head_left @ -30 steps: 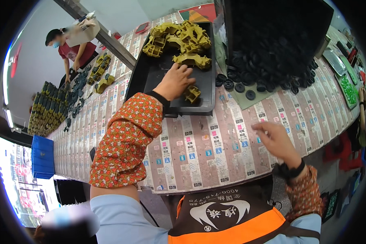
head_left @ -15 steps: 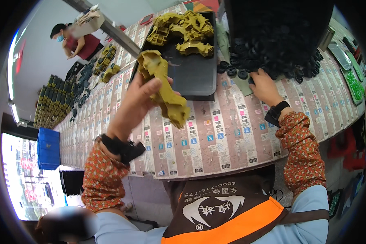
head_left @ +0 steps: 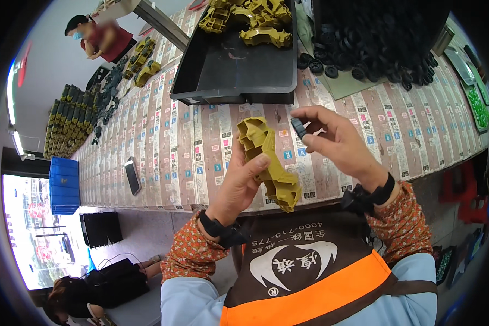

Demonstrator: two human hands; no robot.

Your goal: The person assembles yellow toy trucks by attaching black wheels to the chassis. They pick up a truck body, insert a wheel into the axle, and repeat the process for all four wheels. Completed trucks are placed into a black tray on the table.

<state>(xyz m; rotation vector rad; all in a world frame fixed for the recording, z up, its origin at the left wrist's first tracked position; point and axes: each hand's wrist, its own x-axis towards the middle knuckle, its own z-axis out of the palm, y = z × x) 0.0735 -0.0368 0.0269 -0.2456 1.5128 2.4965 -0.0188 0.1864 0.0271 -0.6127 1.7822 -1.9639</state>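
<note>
My left hand [head_left: 234, 185] is closed around a hollow yellow plastic shell [head_left: 270, 163], which looks like a toy vehicle body. The shell slants over the table's near edge, its thumb-side face turned up. To the right of it, my right hand [head_left: 342, 142] pinches a small black ribbed wheel [head_left: 298, 128] between thumb and fingertips. A gap separates the wheel from the shell. Beyond both hands stands a black tray [head_left: 233, 93], with several more yellow shells [head_left: 263, 38] at its far end.
A heap of black wheels [head_left: 364, 51] lies at the back right. Green parts [head_left: 475, 114] sit at the far right. A phone [head_left: 132, 176] rests on the table's left. Stacked yellow-and-black pieces [head_left: 70, 122], a blue bin [head_left: 64, 185] and a co-worker [head_left: 106, 41] are farther left.
My left hand has brought the yellow shell right and nearer to me. My right hand has come away from the wheel heap toward the shell, with a wheel pinched in it.
</note>
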